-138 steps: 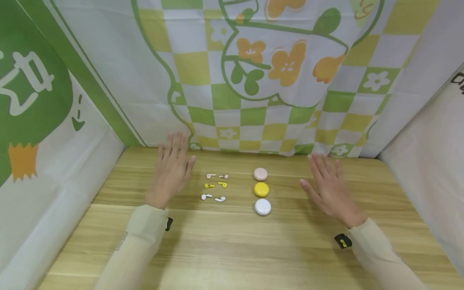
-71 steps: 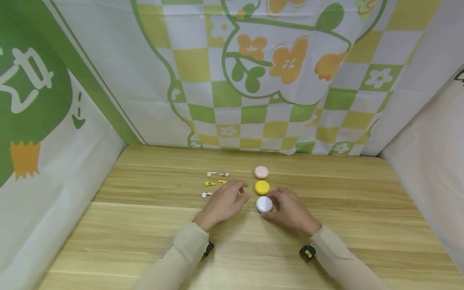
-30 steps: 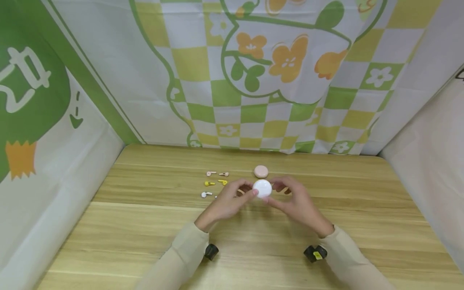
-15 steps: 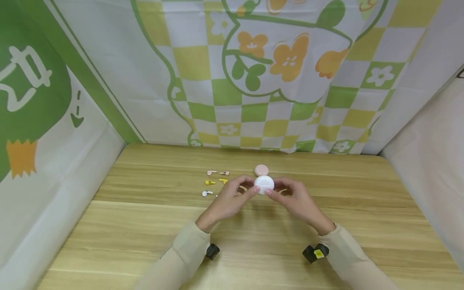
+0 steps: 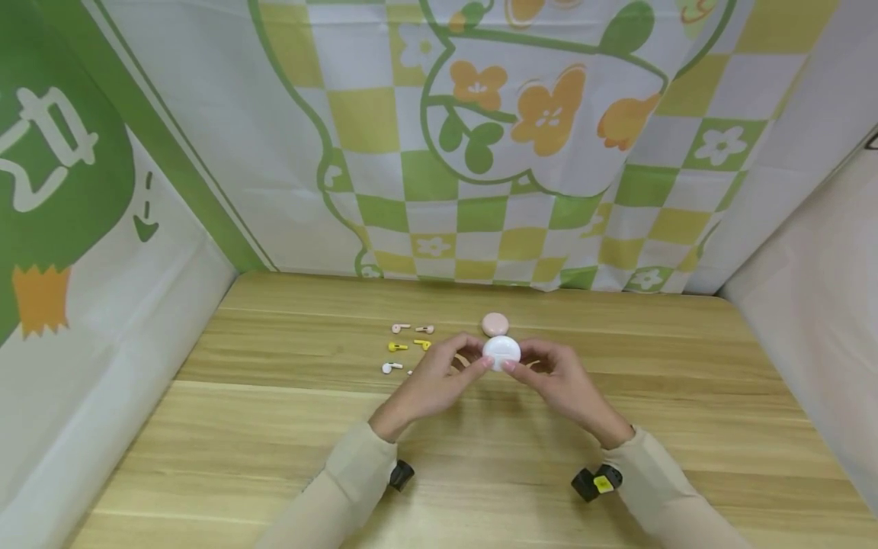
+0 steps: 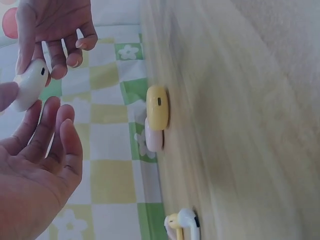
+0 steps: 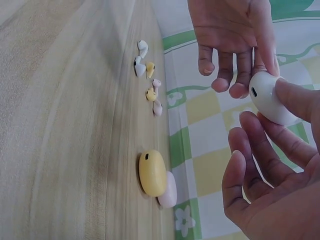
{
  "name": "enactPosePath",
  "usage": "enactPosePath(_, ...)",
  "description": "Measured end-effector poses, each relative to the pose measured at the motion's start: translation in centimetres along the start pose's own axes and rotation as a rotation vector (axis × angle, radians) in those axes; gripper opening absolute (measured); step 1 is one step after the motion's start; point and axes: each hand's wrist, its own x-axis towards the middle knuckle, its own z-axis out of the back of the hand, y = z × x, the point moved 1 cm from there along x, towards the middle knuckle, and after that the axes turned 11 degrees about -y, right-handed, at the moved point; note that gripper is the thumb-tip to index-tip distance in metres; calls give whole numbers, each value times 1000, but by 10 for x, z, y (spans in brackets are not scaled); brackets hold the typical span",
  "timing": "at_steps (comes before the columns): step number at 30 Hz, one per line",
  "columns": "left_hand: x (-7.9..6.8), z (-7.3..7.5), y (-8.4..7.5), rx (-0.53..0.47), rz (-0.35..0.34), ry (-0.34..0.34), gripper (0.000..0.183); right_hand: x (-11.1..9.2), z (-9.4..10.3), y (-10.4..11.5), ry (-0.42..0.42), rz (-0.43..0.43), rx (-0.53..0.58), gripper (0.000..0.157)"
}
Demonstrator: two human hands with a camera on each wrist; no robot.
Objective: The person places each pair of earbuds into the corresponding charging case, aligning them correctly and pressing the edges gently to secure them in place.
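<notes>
Both hands hold a round white earbud charging case up off the table, one at each side, thumbs on the face toward me. My left hand pinches its left edge; my right hand pinches its right edge. The lid looks closed, and a small dark port shows on the case in the right wrist view. Below it on the table stands a yellow case, hidden in the head view. A pink case lies behind. White earbuds lie left of my left hand, one mostly covered by it.
Yellow earbuds and pink earbuds lie in rows behind the white ones. The wooden table ends at a checkered cloth at the back. Cloth walls rise at both sides.
Both hands came in from the sides to the middle. My right hand took the white case and it rose off the table. Now both hands hold it, tilted with its seam line showing.
</notes>
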Motion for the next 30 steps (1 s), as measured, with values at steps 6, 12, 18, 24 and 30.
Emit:
enactPosePath(6, 4, 5, -6, 47, -39, 2, 25, 0, -1, -2, -4, -2, 23, 18)
enactPosePath(12, 10, 7, -13, 91, -110, -18, 27, 0, -2, -1, 11, -1, 46, 18)
enactPosePath(18, 13, 7, -16, 145, -137, -20, 19, 0, -3, -1, 12, 9, 51, 16)
enactPosePath(24, 15, 6, -17, 167, -150, -13, 17, 0, -4, -1, 1, 12, 34, 15)
enactPosePath(30, 15, 6, -21, 183, -123, -5, 19, 0, -4, 1, -23, 13, 21, 15)
